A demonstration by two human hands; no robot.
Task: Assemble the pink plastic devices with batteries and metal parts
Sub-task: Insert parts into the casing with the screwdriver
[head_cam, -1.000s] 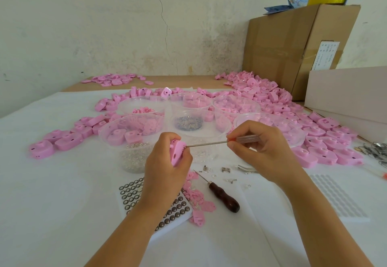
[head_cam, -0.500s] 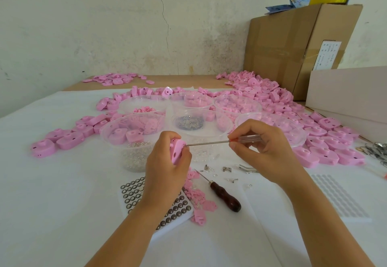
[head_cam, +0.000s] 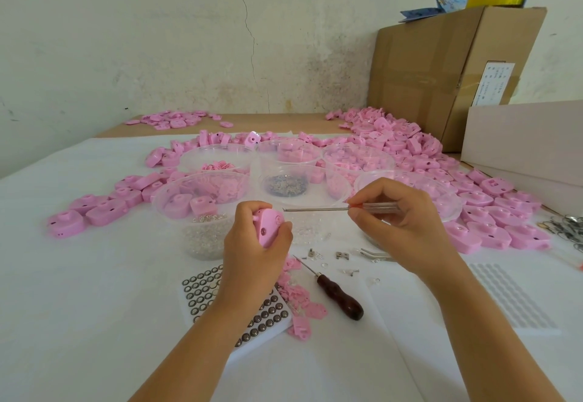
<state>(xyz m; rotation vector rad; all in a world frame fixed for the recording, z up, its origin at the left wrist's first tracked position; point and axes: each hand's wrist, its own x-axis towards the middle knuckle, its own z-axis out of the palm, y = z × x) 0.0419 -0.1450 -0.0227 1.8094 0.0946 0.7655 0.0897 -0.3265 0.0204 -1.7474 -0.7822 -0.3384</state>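
L hand: the left hand (head_cam: 252, 250) is up off the table, fingers and thumb curled round a pink plastic device (head_cam: 268, 226), gripping it w/ one flat face toward the camera.
R hand: the right hand (head_cam: 397, 225) pinches the clear handle of a thin metal-shafted screwdriver (head_cam: 315, 209) btwn thumb and fingertips. The shaft lies approx. level and points left.
Tip: ends just beside the device's upper right edge; cannot tell if it touches.
Task thing: the held device is mid-frame, in front of the bowls and above the battery tray.
Batteries: white tray of round silver button cells (head_cam: 202, 288) on the white table cover (head_cam: 79, 307), partly hidden under the L forearm.
Metal parts: small metal clips and springs (head_cam: 342, 255) are scattered on the cover below the R hand.
Awl: dark brown wooden-handled awl (head_cam: 339, 299) lies just right of the battery tray, point aimed away from the camera.
Pink bits: small flat pink plastic pieces (head_cam: 303, 300) are heaped btwn the tray and the awl.
Bowls: clear plastic bowls (head_cam: 176, 193) are clustered behind the hands. The middle one holds tiny silver bits; others hold pink parts.
Piles: loose pink devices (head_cam: 410, 152) spread left, behind and right of the bowls.
Backgr.: brown cardboard box (head_cam: 441, 70) far right by the wall, w/ a white box (head_cam: 530, 136) in front of it.
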